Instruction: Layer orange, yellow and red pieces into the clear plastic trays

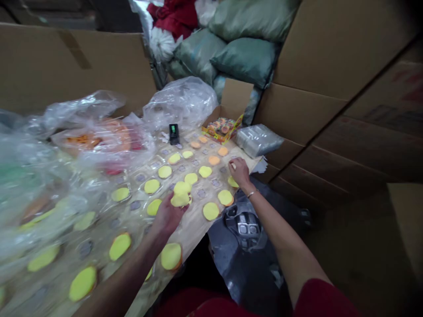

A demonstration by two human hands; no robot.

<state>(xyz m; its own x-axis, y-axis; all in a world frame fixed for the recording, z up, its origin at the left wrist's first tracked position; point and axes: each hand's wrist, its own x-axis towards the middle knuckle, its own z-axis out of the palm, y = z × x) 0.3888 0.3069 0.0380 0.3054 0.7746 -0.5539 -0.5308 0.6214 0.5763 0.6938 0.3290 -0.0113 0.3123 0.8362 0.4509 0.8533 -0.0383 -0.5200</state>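
**A:** Gripping a small stack of yellow round soft discs (181, 193) at the centre of the frame, the left hand (168, 216) has its fingers (182, 207) closed on the stack's lower edge, held just above the paper-covered tabletop (194, 229).

**B:** And the right hand (240, 172)?

**A:** It is right of centre, knuckles up and fingers (233, 165) curled down onto the paper. Something pale shows at one fingertip, but I cannot tell whether the hand pinches anything.

**B:** Which way does the stack lie from it?

**A:** To the left and slightly lower in the frame, well apart. The left hand is the nearer one, since it is already holding the stack. The discs are round, so there is no long axis, and their flat faces point up.

**B:** What sits closest to the right hand?

**A:** A single yellow disc (232, 182) touching the heel of the palm. Rows of similar discs run from lower left to upper right, ending in a few orange discs (214, 160) beyond the fingertips.

**B:** And behind them?

**A:** There is a small black device (174, 134), crumpled clear plastic bags (180, 103) and an open cardboard box of colourful packets (222, 127).
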